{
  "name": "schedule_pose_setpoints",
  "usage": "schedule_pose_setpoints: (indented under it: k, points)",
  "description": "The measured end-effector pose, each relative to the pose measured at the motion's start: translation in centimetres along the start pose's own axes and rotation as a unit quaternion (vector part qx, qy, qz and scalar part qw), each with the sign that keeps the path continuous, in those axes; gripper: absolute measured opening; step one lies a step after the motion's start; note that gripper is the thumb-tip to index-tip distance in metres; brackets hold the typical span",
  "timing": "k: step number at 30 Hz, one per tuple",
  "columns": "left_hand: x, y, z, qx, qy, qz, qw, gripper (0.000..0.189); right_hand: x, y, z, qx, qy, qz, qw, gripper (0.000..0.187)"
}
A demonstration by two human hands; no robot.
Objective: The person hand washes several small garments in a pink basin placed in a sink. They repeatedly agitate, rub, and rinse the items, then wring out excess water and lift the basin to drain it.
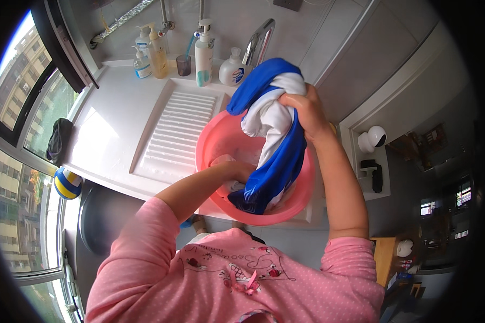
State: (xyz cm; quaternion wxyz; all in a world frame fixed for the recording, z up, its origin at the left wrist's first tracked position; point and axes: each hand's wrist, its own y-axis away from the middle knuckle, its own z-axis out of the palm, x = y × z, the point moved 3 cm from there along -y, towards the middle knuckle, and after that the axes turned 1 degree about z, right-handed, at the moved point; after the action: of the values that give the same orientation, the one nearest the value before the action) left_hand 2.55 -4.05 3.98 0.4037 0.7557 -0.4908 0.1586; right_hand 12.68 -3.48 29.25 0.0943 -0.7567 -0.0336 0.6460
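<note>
A pink plastic basin (210, 135) stands in front of me, in the sink area of a white counter. Raised above its far right side, my right hand (305, 111) grips a bunched blue-and-white garment (283, 161). One blue part loops over the top, and the lower end hangs into the basin. My left hand (241, 173) reaches down into the basin, close against the hanging cloth. Its fingers are hidden behind the garment, so its grip cannot be seen. Pale wet cloth (223, 160) lies in the basin around my left wrist.
Left of the basin is a ribbed washboard (182, 121) moulded into the counter (93, 129). Along the wall stand pump bottles (158, 54), a dark cup (183, 65), a tall spray bottle (204, 56), a white detergent bottle (232, 68) and a chrome faucet (260, 40).
</note>
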Motion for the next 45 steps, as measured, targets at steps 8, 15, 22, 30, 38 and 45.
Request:
schedule_pose_setpoints:
  k: [8,15,22,30,38,45]
  points:
    - [0.7,0.7,-0.1,0.085,-0.176,-0.014,0.981,0.029,17.3,-1.5,2.6,-0.141,0.485,0.098,0.857,0.068]
    - [-2.1,0.3,0.0,0.139,0.145,-0.018,0.979,0.038,26.8,1.8,2.0,-0.326,0.572,0.124,0.743,0.066]
    - [-7.3,1.3,-1.1,0.521,0.502,-0.211,0.657,0.04,31.5,2.0,2.6,-0.272,0.57,0.126,0.765,0.068]
    - [-6.2,0.4,-1.4,0.335,0.811,0.06,0.476,0.066,24.0,1.7,1.8,-0.019,0.267,0.044,0.963,0.057]
    - [-4.9,-0.1,-3.8,0.166,0.877,0.315,0.322,0.054,7.2,6.7,5.6,-0.034,0.267,-0.205,0.941,0.024]
    - [-3.6,-1.5,-2.0,0.364,0.779,0.267,0.435,0.042,13.8,5.6,7.4,0.032,0.366,-0.146,0.919,0.028]
